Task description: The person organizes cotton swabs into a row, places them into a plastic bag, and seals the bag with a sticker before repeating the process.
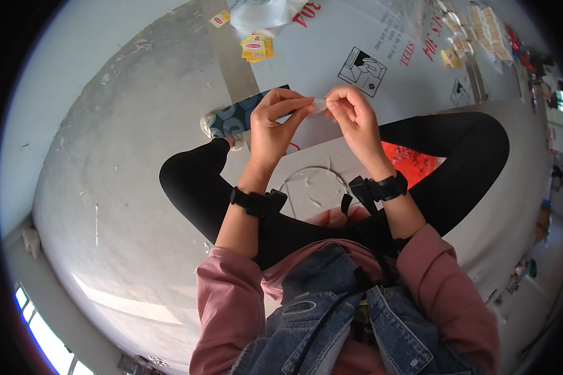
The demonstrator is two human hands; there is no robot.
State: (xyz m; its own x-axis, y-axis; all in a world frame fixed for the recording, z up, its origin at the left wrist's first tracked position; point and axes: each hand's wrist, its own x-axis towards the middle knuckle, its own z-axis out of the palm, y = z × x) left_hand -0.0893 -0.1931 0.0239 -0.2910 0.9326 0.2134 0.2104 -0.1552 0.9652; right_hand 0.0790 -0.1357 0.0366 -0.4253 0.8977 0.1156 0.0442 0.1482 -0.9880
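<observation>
Over the near edge of a grey printed sheet (313,69), my left hand (278,119) and my right hand (355,115) meet at their fingertips. Between them is a small, whitish, see-through piece (319,105) that looks like thin plastic; its exact kind is too small to make out. Thumb and forefinger of my left hand pinch one end, while those of my right hand pinch the other. Ahead and to the left lies a stack of yellow packets (256,48), with a single yellow packet (219,19) farther off.
A clear plastic bag (261,17) lies at the far edge. On the far right are a bag of tan pieces (491,34) and a small yellow packet (450,58). Between my black-clad legs, thin whitish scraps (314,202) lie on the floor beside a red sheet (413,159).
</observation>
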